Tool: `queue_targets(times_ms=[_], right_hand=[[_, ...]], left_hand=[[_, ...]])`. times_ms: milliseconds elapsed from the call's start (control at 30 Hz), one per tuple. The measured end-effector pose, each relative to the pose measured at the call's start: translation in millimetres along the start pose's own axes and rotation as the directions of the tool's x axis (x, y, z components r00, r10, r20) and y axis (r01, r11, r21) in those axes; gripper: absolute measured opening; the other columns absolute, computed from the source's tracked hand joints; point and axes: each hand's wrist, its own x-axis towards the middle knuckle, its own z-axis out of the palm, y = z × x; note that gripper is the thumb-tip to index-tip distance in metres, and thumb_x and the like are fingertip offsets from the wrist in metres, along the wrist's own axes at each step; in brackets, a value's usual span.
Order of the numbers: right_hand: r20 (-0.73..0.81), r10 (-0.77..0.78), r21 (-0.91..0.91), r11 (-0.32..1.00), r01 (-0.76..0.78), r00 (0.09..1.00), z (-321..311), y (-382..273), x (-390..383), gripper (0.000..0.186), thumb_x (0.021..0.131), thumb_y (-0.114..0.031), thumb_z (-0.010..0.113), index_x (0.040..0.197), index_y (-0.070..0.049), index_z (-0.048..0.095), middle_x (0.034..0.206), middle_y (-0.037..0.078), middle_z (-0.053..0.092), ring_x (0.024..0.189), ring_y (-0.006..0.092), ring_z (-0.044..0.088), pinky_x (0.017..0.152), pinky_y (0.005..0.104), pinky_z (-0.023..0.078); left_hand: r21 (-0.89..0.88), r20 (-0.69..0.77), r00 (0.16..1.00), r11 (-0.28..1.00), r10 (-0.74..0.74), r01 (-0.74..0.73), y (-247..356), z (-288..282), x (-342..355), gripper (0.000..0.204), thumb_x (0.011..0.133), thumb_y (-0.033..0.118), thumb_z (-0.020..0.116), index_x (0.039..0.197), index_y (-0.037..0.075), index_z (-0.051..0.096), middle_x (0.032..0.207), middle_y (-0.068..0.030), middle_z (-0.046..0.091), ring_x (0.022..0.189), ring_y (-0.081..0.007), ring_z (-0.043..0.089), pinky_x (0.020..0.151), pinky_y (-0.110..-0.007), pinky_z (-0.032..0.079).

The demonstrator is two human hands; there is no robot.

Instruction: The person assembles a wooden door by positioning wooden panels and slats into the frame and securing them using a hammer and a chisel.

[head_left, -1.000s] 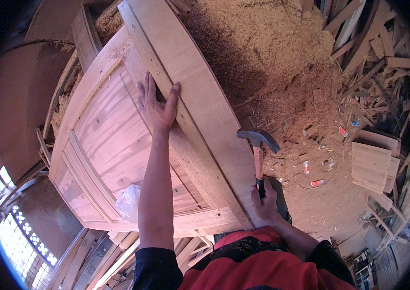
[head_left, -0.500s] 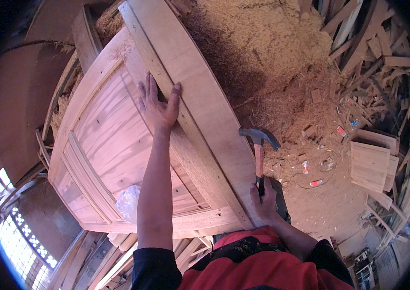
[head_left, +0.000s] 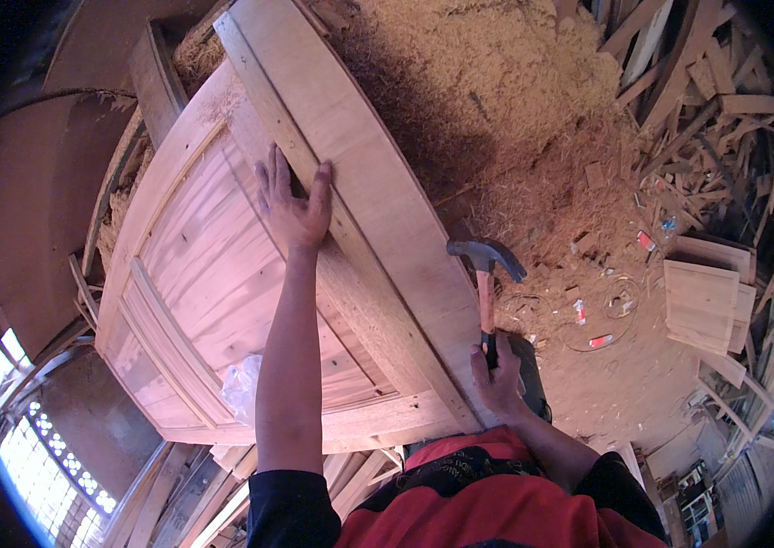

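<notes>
Left hand (head_left: 294,205) spreads flat on a pale, grained wooden door frame (head_left: 378,201); right hand (head_left: 496,379) grips a steel claw hammer (head_left: 486,274), at four o'clock from it.

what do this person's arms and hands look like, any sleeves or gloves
Both hands, left hand and right hand, are bare, without gloves. The forearms are uncovered; short sleeves end at the upper arms, dark on the left, and the shirt is red with black.
</notes>
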Motion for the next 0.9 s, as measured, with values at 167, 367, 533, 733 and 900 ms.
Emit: queue_targets(times_ms=[167,367,533,733,900], right_hand=[[0.003,-0.007,0.017,1.000,0.007,1.000,-0.1,-6.3,2.0,0.023,0.097,-0.015,0.059,0.107,0.003,0.049,0.061,0.001,0.050,0.054,0.0036,0.045,0.045,0.0246,0.036],[0.018,0.000,0.012,1.000,0.000,1.000,1.1,-1.7,0.7,0.022,0.097,-0.014,0.059,0.107,0.003,0.050,0.061,0.001,0.051,0.053,0.0037,0.047,0.045,0.0247,0.037],[-0.016,-0.007,-0.034,0.999,0.006,1.000,5.6,8.0,-1.6,0.018,0.097,-0.014,0.058,0.102,0.001,0.050,0.061,0.000,0.052,0.051,0.0042,0.049,0.044,0.0249,0.039],[0.001,0.018,-0.023,1.000,-0.018,1.000,5.2,9.3,-1.7,0.016,0.097,-0.014,0.058,0.100,-0.001,0.049,0.060,0.000,0.051,0.050,0.0048,0.049,0.044,0.0253,0.039],[0.004,0.008,-0.012,1.000,-0.008,1.000,3.2,-5.9,2.3,0.015,0.097,-0.013,0.057,0.101,-0.001,0.049,0.059,0.001,0.050,0.050,0.0054,0.049,0.044,0.0262,0.038]], left_hand=[[0.019,0.005,1.000,1.000,0.000,0.000,-1.1,0.0,-0.8,0.084,0.085,0.054,0.067,0.145,0.002,0.043,0.152,-0.0144,0.042,0.144,-0.0430,0.027,0.117,-0.051,0.020],[0.044,0.013,1.000,0.999,-0.022,0.022,0.4,-0.5,-1.5,0.084,0.085,0.055,0.067,0.145,0.002,0.043,0.153,-0.0140,0.040,0.145,-0.0422,0.027,0.117,-0.051,0.020],[0.054,0.019,1.000,0.998,-0.017,0.016,-1.1,0.1,-1.1,0.085,0.084,0.057,0.066,0.147,0.004,0.042,0.154,-0.0132,0.040,0.145,-0.0417,0.026,0.116,-0.055,0.019],[0.033,0.028,0.999,0.999,-0.041,0.040,-2.5,0.1,-2.0,0.087,0.083,0.059,0.066,0.148,0.007,0.041,0.154,-0.0127,0.039,0.146,-0.0410,0.024,0.117,-0.056,0.016],[0.053,0.035,0.999,0.998,-0.041,0.039,-0.3,-1.2,-1.7,0.087,0.084,0.059,0.065,0.148,0.006,0.040,0.154,-0.0125,0.039,0.146,-0.0410,0.024,0.117,-0.056,0.015]])
